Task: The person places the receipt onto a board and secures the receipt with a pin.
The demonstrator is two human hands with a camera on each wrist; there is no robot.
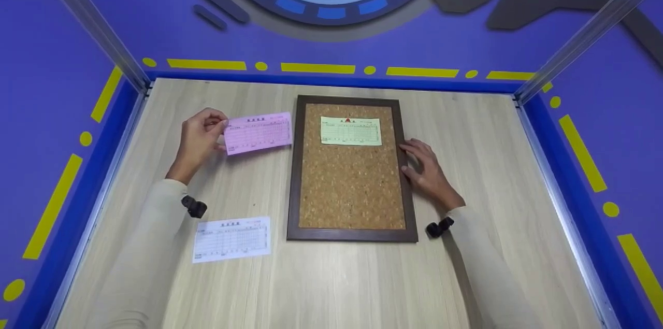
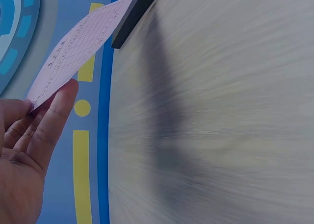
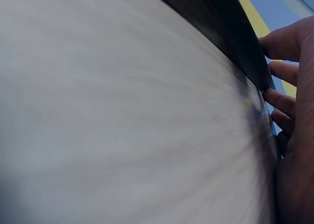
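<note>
Our left hand pinches the left end of a pink rectangular printed paper slip, raised over the light wood-grain table, right end just beside a brown-framed rectangular cork board. Our right hand: fingers relaxed, tips touching the board's right edge. We see a pale green printed paper slip with a red pin near the board's top; white printed paper slip lies left of its lower end.

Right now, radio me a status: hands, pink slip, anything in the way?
Left hand pinches pink slip, raised above table. Right hand touches right edge of board. Green slip occupies board's upper part; nothing seen between pink slip and board.
</note>
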